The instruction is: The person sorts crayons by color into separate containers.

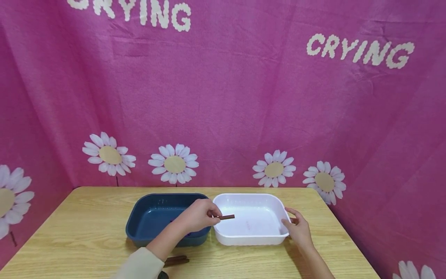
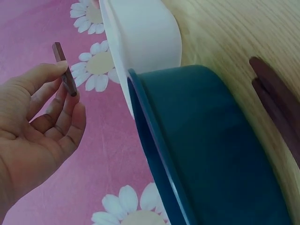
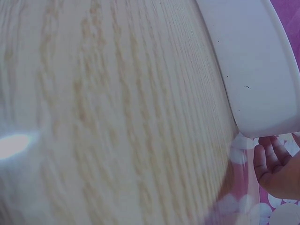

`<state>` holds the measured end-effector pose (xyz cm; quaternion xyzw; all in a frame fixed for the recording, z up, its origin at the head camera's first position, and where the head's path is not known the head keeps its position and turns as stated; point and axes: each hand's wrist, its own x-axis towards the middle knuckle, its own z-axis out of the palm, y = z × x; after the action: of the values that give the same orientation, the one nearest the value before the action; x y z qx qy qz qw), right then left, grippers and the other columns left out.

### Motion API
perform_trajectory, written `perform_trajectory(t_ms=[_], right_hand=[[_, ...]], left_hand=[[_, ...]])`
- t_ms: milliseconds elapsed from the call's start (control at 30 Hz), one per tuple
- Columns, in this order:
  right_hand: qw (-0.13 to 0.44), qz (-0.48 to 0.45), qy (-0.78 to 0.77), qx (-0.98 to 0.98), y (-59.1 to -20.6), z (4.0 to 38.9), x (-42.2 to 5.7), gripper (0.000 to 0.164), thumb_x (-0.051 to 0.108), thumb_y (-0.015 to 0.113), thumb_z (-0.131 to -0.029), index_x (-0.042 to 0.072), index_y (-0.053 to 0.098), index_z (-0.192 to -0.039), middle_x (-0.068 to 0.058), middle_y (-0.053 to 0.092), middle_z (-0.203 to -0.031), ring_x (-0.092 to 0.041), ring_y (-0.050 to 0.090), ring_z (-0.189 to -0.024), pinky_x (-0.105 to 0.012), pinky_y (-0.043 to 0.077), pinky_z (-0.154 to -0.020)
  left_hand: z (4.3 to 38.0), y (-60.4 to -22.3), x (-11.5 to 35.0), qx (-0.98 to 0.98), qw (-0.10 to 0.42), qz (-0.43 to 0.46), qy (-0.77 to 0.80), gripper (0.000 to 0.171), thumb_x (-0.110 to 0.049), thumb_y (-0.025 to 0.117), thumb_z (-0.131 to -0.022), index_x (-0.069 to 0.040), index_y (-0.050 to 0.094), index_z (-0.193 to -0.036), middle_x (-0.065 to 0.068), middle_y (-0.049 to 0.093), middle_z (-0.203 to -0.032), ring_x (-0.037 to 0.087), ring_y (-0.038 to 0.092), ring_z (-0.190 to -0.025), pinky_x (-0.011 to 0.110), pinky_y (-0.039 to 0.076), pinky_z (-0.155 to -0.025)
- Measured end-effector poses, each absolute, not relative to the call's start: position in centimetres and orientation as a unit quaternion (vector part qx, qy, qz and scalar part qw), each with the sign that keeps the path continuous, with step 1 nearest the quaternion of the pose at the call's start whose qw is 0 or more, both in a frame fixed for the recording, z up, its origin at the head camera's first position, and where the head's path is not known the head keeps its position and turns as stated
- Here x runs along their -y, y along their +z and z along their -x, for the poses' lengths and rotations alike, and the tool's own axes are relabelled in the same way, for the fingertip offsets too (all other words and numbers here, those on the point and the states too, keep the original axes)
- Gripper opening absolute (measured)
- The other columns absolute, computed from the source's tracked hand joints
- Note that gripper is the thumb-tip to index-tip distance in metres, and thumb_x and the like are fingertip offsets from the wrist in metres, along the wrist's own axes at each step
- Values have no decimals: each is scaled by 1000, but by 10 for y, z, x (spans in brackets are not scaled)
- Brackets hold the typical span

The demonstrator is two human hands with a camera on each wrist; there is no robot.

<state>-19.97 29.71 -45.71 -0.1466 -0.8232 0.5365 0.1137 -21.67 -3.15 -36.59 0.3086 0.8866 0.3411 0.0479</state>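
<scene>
The left hand (image 1: pixel 202 214) pinches a stick (image 1: pixel 227 217) between thumb and fingertips, the lower fingers loosely bent below it. The stick is brown and flat-sided, and its far end points away from the fingers, to their right. It is held up clear of both tubs, the tip seen over the near end of the white tub (image 1: pixel 251 240), which lies to the right of the left hand. Inside that tub, the floor shows only faint pinkish marks between the two hands, and small dark specks dot the outer wall near the right hand.

The right hand (image 1: pixel 299 229) grips the white tub's other end, thumb at the rim and fingers bent along the outside of the wall.

The blue tub (image 1: pixel 193 241) sits under the left hand and wrist, reaching out to their left, its end just beside the white tub. Something purple (image 1: pixel 188 234) shows inside it next to the left wrist; the arm hides most of it, so I cannot tell what it is.

Nearer the person than the left hand, loose sticks (image 1: pixel 177 261) lie side by side on the table (image 1: pixel 87 224), and a dark object (image 1: pixel 162 275) is partly covered by the left sleeve (image 1: pixel 141 263). Beyond both hands hangs a pink cloth (image 1: pixel 223 97) with white flowers (image 1: pixel 174 164)
</scene>
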Motion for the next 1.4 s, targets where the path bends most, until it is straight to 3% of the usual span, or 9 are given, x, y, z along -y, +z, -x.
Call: perform_trajectory(t_ms=[467,833,1400], right_hand=[[111,149,536,824,-459,200,-298,45,9,58,-90,5,47,-133,-26,55,-109,-22,56,-91,-27,55,-66],[116,149,543,818,-457,199,-297,45,6,58,-89,4,48,-132,-26,57,-107,-17,58,-86,-27,54,-67],[113,153,539,820,-459,201,-297,45,6,58,-89,4,48,-133,-25,57,-106,-16,57,-86,-26,55,-65]], left_hand=[[225,-378,-1,-885,55,-328,325,7,-9,69,-81,-5,74,-84,-1,67,-75,5,52,-70,16,44,-58],[231,-393,-26,-886,43,-343,310,5,-7,70,-78,-6,73,-82,1,68,-72,4,51,-66,15,41,-58],[232,-410,-51,-907,77,-269,314,5,-5,71,-76,-5,73,-81,-2,64,-67,6,48,-65,18,42,-60]])
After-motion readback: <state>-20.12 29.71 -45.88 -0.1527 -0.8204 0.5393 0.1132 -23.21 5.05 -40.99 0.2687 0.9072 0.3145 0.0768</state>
